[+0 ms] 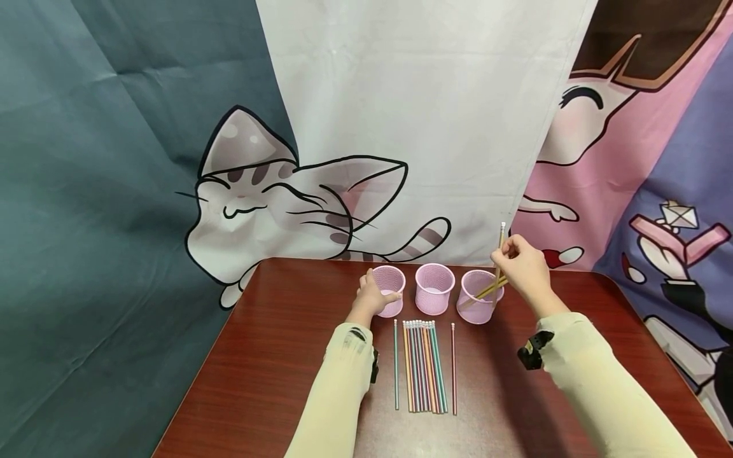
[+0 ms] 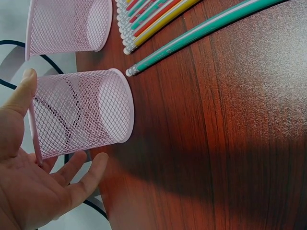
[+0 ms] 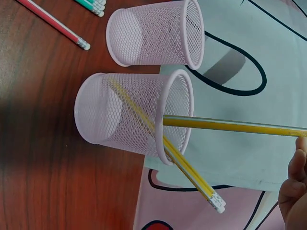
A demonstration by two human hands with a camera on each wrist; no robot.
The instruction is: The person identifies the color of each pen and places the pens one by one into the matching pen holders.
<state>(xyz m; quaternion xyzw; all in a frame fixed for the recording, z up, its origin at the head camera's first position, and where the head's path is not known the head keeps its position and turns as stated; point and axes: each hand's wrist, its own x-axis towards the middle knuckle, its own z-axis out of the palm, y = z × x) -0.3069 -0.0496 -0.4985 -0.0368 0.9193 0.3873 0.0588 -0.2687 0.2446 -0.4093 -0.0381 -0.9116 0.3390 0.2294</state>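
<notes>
My left hand (image 1: 369,298) grips the left pink mesh pencil cup (image 2: 81,112), its thumb on the rim and its fingers along the far side. Over the right pencil cup (image 1: 473,313), my right hand (image 1: 528,272) pinches an upright yellow pencil (image 3: 240,126) near its eraser end. That pencil's lower end is inside the cup's mouth. Two more yellow pencils (image 3: 194,178) lean in the same cup, erasers out past the rim. Between them stands the middle pencil cup (image 1: 434,302), with no pencil in it.
A row of several colored pencils (image 1: 424,369) lies on the brown table (image 1: 275,356) in front of the cups. One green pencil (image 1: 396,366) lies apart on the left, one red pencil (image 1: 454,369) on the right. A printed cloth (image 1: 401,95) hangs behind the table.
</notes>
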